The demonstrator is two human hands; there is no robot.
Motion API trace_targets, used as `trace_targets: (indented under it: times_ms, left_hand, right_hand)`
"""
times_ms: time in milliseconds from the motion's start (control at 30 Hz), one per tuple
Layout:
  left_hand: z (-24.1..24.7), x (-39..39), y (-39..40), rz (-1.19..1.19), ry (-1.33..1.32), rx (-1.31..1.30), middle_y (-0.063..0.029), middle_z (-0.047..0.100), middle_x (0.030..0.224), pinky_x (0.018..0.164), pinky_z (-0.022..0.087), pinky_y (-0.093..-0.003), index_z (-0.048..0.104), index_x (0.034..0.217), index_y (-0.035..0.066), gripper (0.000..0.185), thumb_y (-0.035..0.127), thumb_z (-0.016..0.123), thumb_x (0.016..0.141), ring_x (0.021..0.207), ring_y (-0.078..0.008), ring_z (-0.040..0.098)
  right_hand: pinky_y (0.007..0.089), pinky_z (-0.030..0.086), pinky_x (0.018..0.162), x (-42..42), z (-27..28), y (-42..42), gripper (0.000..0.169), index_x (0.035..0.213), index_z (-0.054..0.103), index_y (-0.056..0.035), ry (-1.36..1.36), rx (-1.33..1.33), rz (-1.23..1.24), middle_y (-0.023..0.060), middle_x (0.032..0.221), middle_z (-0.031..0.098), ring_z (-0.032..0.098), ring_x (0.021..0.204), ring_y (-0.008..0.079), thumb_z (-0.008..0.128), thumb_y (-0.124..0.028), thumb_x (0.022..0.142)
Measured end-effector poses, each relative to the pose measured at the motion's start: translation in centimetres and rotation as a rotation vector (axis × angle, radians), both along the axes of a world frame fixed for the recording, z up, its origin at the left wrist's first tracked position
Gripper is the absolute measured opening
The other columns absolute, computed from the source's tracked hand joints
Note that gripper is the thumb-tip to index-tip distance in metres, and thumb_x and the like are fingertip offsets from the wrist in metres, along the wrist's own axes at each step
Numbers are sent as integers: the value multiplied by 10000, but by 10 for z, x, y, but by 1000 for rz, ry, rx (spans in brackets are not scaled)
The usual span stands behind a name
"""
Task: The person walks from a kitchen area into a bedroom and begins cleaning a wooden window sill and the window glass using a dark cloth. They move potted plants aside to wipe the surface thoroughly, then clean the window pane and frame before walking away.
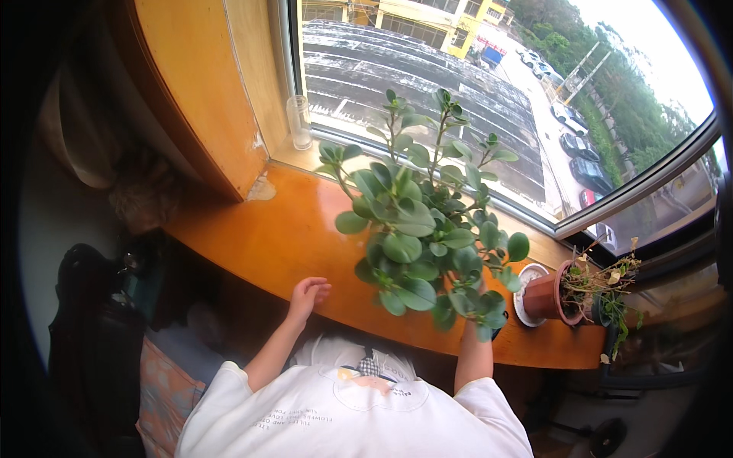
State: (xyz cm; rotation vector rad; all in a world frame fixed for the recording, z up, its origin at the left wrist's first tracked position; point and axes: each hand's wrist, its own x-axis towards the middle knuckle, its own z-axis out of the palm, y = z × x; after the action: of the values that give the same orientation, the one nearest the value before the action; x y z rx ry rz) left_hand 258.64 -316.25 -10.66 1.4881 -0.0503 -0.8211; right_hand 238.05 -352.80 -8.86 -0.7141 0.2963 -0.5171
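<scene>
A bushy potted plant with round green leaves (402,247) rises over the middle of an orange wooden ledge (252,229); its pot is hidden beneath the foliage. My left hand (309,295) is near the ledge's front edge, left of the leaves, empty with its fingers a little bent and apart. My right forearm reaches up under the right side of the foliage. Leaves cover most of my right hand (481,286), so its grip cannot be seen. To its right, a reddish plastic pot (541,296) with a partly withered plant leans beside a round white saucer (521,286).
A clear glass (299,123) stands on the sill in the left corner by the window frame (630,194). Wooden panelling (194,86) borders the ledge on the left. Below left lies a patterned cushion (166,395). Outside are a roof and parked cars.
</scene>
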Motion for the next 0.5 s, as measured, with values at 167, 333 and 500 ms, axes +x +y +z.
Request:
trace_targets:
  times_ms: [167,333,500]
  left_hand:
    - [2,5,-13,-78,19,-16,-85,663,1112,788,495,-281,570,1191,41,272,178,466,981,950,-165,648]
    - [-6,30,-13,92,222,-618,-94,606,1205,904,501,-364,507,1310,77,386,274,517,978,1055,-196,618]
    - [-19,67,20,215,286,-739,-96,437,1412,1083,347,-466,415,1394,102,511,435,367,1009,1320,-283,405]
  right_hand:
    - [376,496,917,47,-38,35,354,1260,546,-57,28,230,63,90,1202,610,599,1064,204,534,-246,961]
    - [382,507,911,115,-61,101,367,1283,526,-94,-130,212,211,60,1180,621,620,1025,226,523,-278,966]
    - [352,504,905,155,-48,161,347,1261,534,-51,275,-208,177,91,1169,618,610,1047,192,548,-219,958]
